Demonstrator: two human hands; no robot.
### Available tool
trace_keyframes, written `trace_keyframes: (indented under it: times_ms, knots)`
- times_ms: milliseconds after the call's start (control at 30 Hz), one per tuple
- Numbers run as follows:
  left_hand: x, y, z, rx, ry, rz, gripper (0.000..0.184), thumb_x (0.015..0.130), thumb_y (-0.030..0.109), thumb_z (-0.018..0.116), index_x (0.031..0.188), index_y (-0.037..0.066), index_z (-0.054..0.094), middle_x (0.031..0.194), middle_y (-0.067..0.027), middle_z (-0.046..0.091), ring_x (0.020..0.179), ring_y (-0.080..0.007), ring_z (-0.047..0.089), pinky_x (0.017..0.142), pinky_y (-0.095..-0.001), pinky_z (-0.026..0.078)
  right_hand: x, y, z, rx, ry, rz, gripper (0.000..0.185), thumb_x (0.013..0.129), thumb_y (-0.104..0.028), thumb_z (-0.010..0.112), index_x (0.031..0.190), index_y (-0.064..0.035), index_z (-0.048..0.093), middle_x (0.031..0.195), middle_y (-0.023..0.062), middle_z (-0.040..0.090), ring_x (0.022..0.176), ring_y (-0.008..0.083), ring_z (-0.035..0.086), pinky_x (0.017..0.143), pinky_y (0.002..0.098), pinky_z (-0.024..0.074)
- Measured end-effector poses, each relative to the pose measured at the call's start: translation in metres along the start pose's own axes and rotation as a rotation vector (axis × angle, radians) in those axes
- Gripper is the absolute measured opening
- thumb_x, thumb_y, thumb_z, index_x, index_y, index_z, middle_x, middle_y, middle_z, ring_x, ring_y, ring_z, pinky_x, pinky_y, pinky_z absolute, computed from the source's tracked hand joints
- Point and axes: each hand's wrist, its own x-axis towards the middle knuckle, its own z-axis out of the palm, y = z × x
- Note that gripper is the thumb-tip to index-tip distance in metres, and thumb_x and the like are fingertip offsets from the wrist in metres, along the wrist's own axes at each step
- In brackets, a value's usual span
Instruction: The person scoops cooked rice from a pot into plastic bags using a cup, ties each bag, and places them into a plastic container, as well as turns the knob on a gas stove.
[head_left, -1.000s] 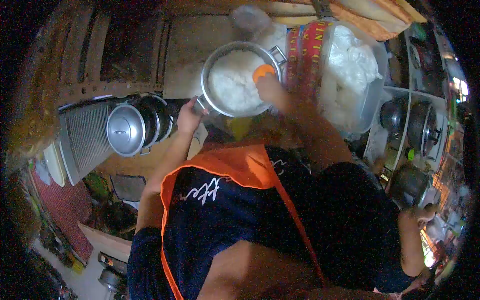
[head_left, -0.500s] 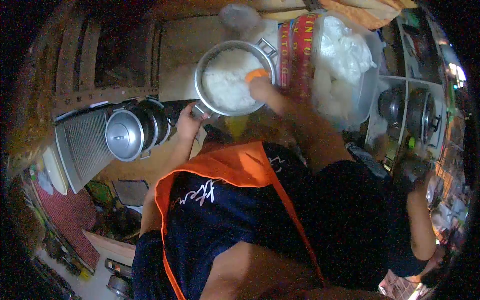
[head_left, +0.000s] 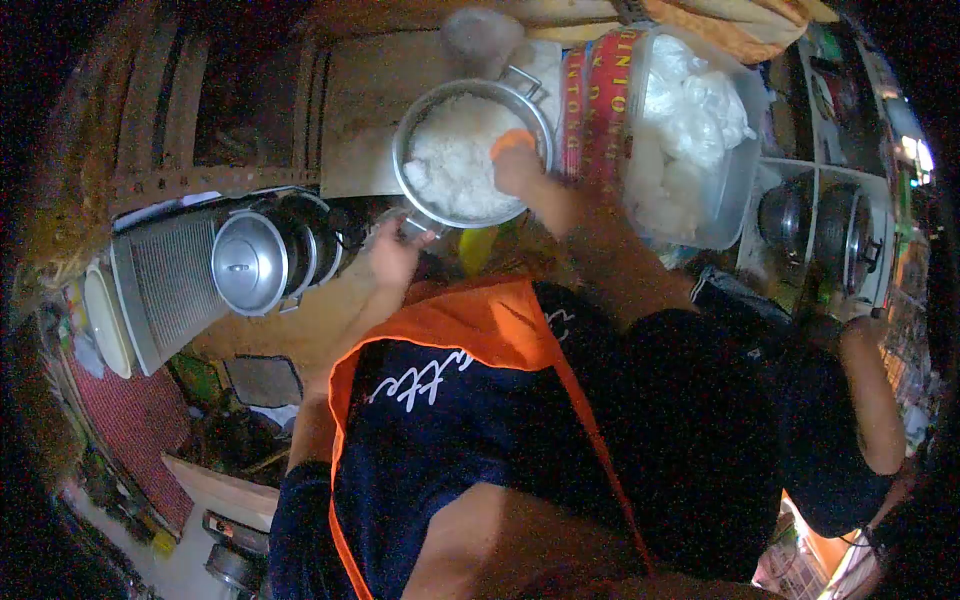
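A large metal pot (head_left: pixel 402 180) with two side handles holds white rice (head_left: pixel 462 150). My left hand (head_left: pixel 398 252) is closed on the pot's lower left handle. Inside the pot, at its right side, my right hand (head_left: pixel 520 172) grips an orange scoop (head_left: pixel 513 140) over the rice. The scoop's lower part is hidden by the hand. Just right of the pot stands a red sack with yellow letters (head_left: pixel 605 110).
A clear plastic tub (head_left: pixel 740 190) with white plastic bags (head_left: pixel 695 105) is at the right. Stacked lidded pots (head_left: pixel 250 262) stand at the left beside a ridged board (head_left: pixel 170 285). Another person (head_left: pixel 870 400) is at the right edge. More pots (head_left: pixel 845 235) sit on a shelf.
The pot has turned slightly, and its handle at my left hand has moved right and down. My right hand stays in the pot with the scoop. The other person's arm has shifted.
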Motion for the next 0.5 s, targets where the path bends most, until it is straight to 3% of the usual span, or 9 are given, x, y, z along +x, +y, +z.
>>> trace_keyframes:
  times_ms: [67, 167, 200, 267, 300, 367, 500]
  knots:
    - [-0.004, 0.004, -0.001, 0.075, 0.064, 0.066, 0.048, 0.055, 0.029, 0.071, 0.093, 0.004, 0.053, 0.089, -0.0142, 0.055, 0.081, -0.0286, 0.053, 0.067, -0.0343, 0.042, -0.008, -0.023, 0.010, 0.396, -0.241, 0.066, 0.015, 0.063, -0.014, 0.047, 0.064, -0.0081, 0.061, 0.071, 0.0095, 0.059, 0.076, 0.0228, 0.055, 0.064, 0.0368, 0.0409]
    - [-0.002, 0.012, -0.007, 0.101, -0.011, -0.021, 0.050, 0.054, 0.032, 0.070, 0.092, 0.004, 0.053, 0.086, -0.0144, 0.056, 0.078, -0.0296, 0.053, 0.066, -0.0350, 0.042, -0.013, -0.037, 0.002, 0.469, -0.422, 0.038, 0.016, 0.063, -0.017, 0.048, 0.064, -0.0076, 0.061, 0.073, 0.0125, 0.059, 0.074, 0.0259, 0.055, 0.065, 0.0377, 0.0408]
    - [0.000, 0.001, -0.004, 0.102, 0.028, 0.029, 0.050, 0.054, 0.033, 0.070, 0.092, 0.006, 0.053, 0.084, -0.0141, 0.056, 0.077, -0.0292, 0.053, 0.065, -0.0356, 0.042, -0.006, -0.044, 0.005, 0.462, -0.414, 0.041, 0.016, 0.063, -0.017, 0.048, 0.064, -0.0076, 0.061, 0.073, 0.0125, 0.059, 0.074, 0.0259, 0.055, 0.065, 0.0377, 0.0408]
    - [-0.002, -0.004, 0.001, 0.095, 0.064, 0.065, 0.050, 0.053, 0.034, 0.070, 0.093, 0.007, 0.054, 0.083, -0.0138, 0.056, 0.076, -0.0289, 0.054, 0.064, -0.0362, 0.042, 0.001, -0.067, 0.026, 0.915, -0.377, 0.202, 0.020, 0.068, -0.021, 0.048, 0.070, -0.0056, 0.060, 0.071, 0.0125, 0.059, 0.068, 0.0256, 0.055, 0.063, 0.0362, 0.0411]
    - [-0.003, -0.002, 0.000, 0.048, 0.021, 0.006, 0.050, 0.054, 0.034, 0.070, 0.093, 0.009, 0.054, 0.083, -0.0133, 0.056, 0.076, -0.0282, 0.054, 0.064, -0.0363, 0.042, 0.006, -0.077, 0.030, 0.912, -0.380, 0.201, 0.020, 0.068, -0.021, 0.048, 0.070, -0.0056, 0.060, 0.071, 0.0125, 0.059, 0.068, 0.0256, 0.055, 0.063, 0.0362, 0.0411]
    - [-0.004, 0.003, -0.001, 0.000, -0.026, -0.050, 0.049, 0.054, 0.034, 0.070, 0.094, 0.011, 0.054, 0.084, -0.0129, 0.056, 0.076, -0.0275, 0.054, 0.064, -0.0365, 0.042, 0.013, -0.089, 0.034, 1.571, -0.293, 0.563, 0.027, 0.072, -0.028, 0.049, 0.076, -0.0033, 0.058, 0.068, 0.0102, 0.058, 0.062, 0.0226, 0.054, 0.060, 0.0350, 0.0410]
    - [-0.003, -0.003, 0.001, 0.142, 0.025, 0.003, 0.049, 0.053, 0.034, 0.071, 0.094, 0.013, 0.054, 0.081, -0.0106, 0.056, 0.073, -0.0261, 0.054, 0.063, -0.0356, 0.042, 0.026, -0.053, 0.004, 1.541, -0.423, 0.786, 0.031, 0.076, -0.031, 0.047, 0.080, -0.0013, 0.057, 0.067, 0.0090, 0.058, 0.060, 0.0189, 0.052, 0.057, 0.0333, 0.0408]
